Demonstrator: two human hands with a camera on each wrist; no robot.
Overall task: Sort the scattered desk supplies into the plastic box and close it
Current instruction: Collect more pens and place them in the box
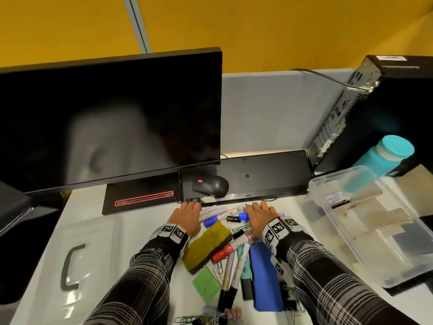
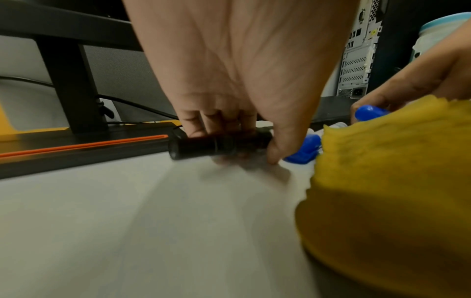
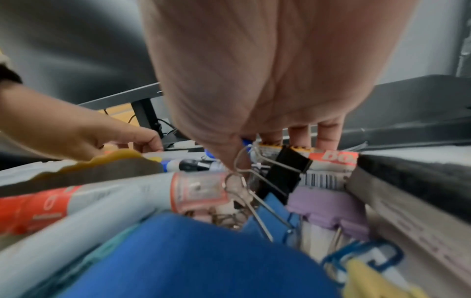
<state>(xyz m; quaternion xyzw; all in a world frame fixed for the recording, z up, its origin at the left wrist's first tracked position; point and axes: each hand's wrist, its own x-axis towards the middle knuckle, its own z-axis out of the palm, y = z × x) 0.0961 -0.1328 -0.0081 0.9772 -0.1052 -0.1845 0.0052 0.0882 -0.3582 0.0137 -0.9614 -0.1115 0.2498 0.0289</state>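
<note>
Desk supplies lie heaped on the white desk: a yellow felt eraser (image 1: 208, 245), a red-capped marker (image 1: 222, 253), a flat blue item (image 1: 264, 277), a green card (image 1: 206, 286) and binder clips (image 1: 225, 313). At the heap's far edge my left hand (image 1: 189, 207) curls its fingers over a black marker (image 2: 193, 148), thumb on the desk. My right hand (image 1: 260, 212) reaches down beside it, fingers and thumb closing about a blue-capped marker (image 1: 243, 216) next to an orange packet (image 3: 331, 159). The clear plastic box (image 1: 311, 184) stands open at right, with flat items inside.
The clear lid (image 1: 93, 242) with its black handle (image 1: 70, 266) lies at left. Behind the hands are the monitor base (image 1: 140, 198), a black mouse (image 1: 210, 184) and an upturned keyboard (image 1: 257, 174). A computer tower (image 1: 386, 102) and teal bottle (image 1: 386, 153) stand behind the box.
</note>
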